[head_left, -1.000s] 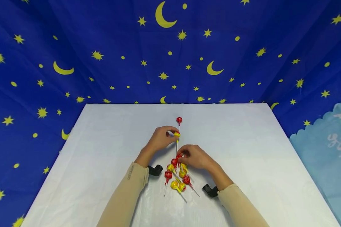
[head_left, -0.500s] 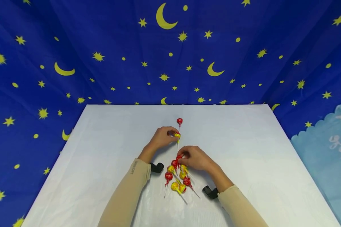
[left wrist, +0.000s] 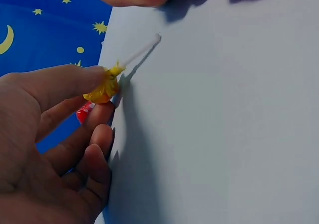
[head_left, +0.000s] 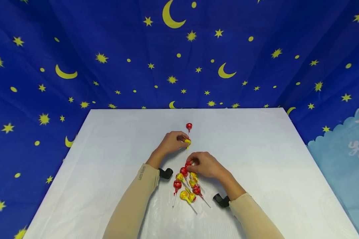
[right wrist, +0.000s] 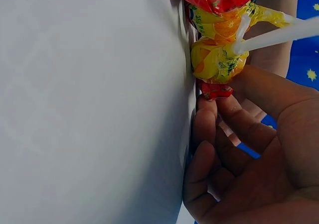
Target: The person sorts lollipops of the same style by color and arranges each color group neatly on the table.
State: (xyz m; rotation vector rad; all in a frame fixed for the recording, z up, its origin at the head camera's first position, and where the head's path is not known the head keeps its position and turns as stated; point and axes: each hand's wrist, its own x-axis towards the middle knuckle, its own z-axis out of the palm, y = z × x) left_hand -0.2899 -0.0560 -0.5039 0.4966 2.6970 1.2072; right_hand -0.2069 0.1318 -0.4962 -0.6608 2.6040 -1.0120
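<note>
In the head view, my left hand pinches a yellow-wrapped lollipop by its round head. Its white stick points back toward me. Just beyond it lies a red lollipop, its stick reaching to the yellow head. Thumb and fingertips of my right hand pinch another red lollipop, mostly hidden by the fingers in the head view. Close to that hand, a second red lollipop and yellow ones lie bunched together. The left wrist view shows the stick and its shadow on the white surface.
Nearer to me on the white table lie more lollipops, among them a red one on the left, a red one on the right and a yellow one in front. A blue star-patterned cloth hangs behind.
My left wrist and sleeve have shifted slightly right, and the yellow lollipop a touch with them. My right hand keeps its grip in nearly the same place.
</note>
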